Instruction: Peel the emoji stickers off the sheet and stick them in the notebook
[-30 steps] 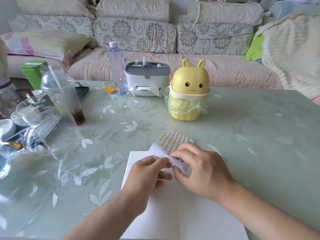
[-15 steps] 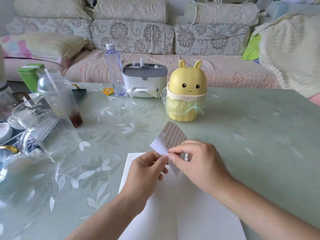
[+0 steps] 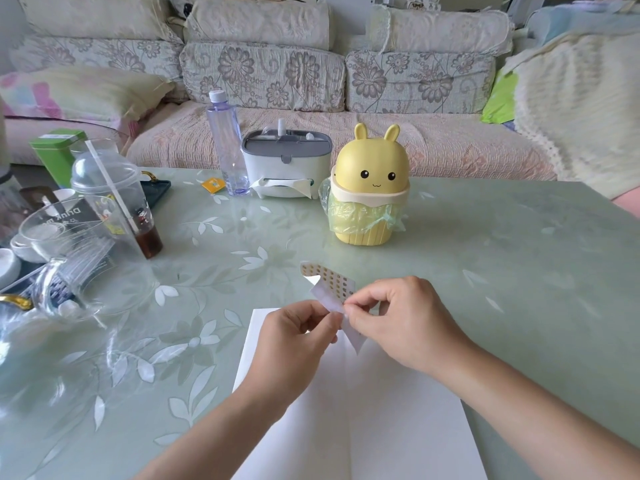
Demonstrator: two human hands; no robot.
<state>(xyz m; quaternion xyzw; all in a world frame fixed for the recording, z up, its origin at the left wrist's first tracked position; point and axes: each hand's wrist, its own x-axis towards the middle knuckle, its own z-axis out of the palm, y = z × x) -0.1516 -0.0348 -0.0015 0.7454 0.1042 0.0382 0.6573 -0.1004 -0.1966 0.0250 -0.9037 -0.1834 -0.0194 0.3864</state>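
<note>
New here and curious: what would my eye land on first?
A yellow bunny bin stands mid-table, beyond the hands. Nearer, the left hand and right hand both pinch a curled sheet of tiny stickers over a white notebook. A domed cup with a straw stands at far left.

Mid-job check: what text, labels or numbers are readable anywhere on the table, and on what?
"Drink m...": on the glass jug, the rest unreadable.
Green tin: white label, too blurred to read.
Yellow sachet: print too small to read.
Plastic cup: printed figures, no legible words.
Sticker sheet: emoji only, no words visible.
</note>
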